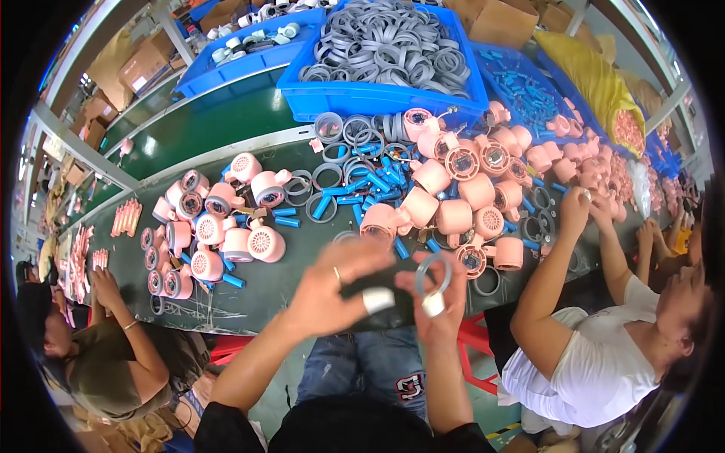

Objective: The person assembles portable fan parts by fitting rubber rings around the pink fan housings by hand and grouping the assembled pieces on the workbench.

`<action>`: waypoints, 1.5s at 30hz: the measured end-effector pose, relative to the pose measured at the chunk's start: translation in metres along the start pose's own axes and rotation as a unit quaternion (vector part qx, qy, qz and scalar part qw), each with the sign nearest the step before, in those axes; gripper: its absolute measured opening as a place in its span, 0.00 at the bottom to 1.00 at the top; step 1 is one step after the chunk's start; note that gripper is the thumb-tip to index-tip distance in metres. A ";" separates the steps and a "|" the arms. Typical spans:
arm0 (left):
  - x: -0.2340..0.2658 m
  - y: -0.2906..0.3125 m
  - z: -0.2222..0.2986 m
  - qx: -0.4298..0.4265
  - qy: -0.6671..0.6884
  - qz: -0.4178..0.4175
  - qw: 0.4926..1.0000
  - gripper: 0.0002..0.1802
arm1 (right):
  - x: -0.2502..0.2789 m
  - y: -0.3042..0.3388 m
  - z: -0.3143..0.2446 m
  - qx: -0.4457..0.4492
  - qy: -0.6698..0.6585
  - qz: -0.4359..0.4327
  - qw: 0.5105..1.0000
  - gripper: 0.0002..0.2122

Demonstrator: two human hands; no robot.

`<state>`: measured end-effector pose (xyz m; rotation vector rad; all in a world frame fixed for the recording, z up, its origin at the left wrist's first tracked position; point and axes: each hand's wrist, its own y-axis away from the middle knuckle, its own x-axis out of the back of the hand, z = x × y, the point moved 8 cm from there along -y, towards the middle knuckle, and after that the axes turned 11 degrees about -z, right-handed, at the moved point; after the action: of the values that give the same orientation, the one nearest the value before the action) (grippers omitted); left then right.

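Observation:
In front of me my left hand is smeared by motion, with its thumb, wrapped in white, held apart from the stretched fingers. Nothing shows between them. A pink round housing lies just beyond its fingertips. To the right, my right hand grips a grey plastic ring upright at its lower edge, the thumb also wrapped in white. Blue cylindrical cells, more grey rings and a heap of pink fan-like housings cover the bench beyond my hands. Another group of pink housings lies at the left.
A blue crate full of grey rings stands at the back. Blue trays of white parts and blue cells flank it. A co-worker in white sits at right, another person at left. Metal posts frame the bench.

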<state>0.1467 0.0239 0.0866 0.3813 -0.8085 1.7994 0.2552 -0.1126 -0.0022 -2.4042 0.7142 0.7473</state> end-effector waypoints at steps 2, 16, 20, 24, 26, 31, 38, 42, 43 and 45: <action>0.011 -0.008 -0.027 0.070 -0.148 0.081 0.983 0.40 | 0.013 -0.007 0.001 -0.021 -0.003 0.064 0.998 0.30; 0.040 -0.050 -0.017 0.080 -0.237 0.063 0.966 0.32 | 0.030 0.000 0.015 -0.030 -0.143 -0.036 0.989 0.31; 0.079 -0.028 0.006 0.133 -0.127 0.081 0.979 0.33 | 0.026 -0.001 0.014 -0.028 -0.165 -0.028 0.986 0.32; 0.098 -0.003 0.035 0.093 -0.085 0.100 0.987 0.34 | 0.026 -0.001 0.018 -0.031 -0.178 -0.057 0.982 0.33; 0.100 0.007 0.044 0.112 -0.060 0.104 0.987 0.36 | 0.025 -0.001 0.015 -0.031 -0.174 -0.060 0.982 0.34; 0.075 0.019 0.062 0.136 -0.127 0.037 0.982 0.38 | 0.037 0.000 0.007 0.000 -0.149 -0.049 0.988 0.34; 0.007 0.039 0.003 0.104 -0.225 -0.060 0.967 0.38 | 0.025 0.009 -0.047 0.070 0.068 0.012 0.995 0.42; -0.001 0.064 -0.036 0.172 -0.202 -0.082 0.961 0.44 | 0.014 0.009 -0.017 -0.019 0.068 -0.026 0.997 0.35; 0.004 0.065 -0.028 0.170 -0.212 -0.042 0.962 0.44 | 0.008 0.008 -0.013 -0.014 0.075 -0.045 0.996 0.36; 0.009 0.069 -0.015 0.133 -0.196 0.013 0.971 0.42 | 0.001 0.007 -0.009 -0.016 0.027 -0.086 0.996 0.40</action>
<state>0.0821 0.0274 0.0576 0.9286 -0.8429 1.8884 0.2546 -0.1231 0.0015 -2.4844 0.5110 0.6306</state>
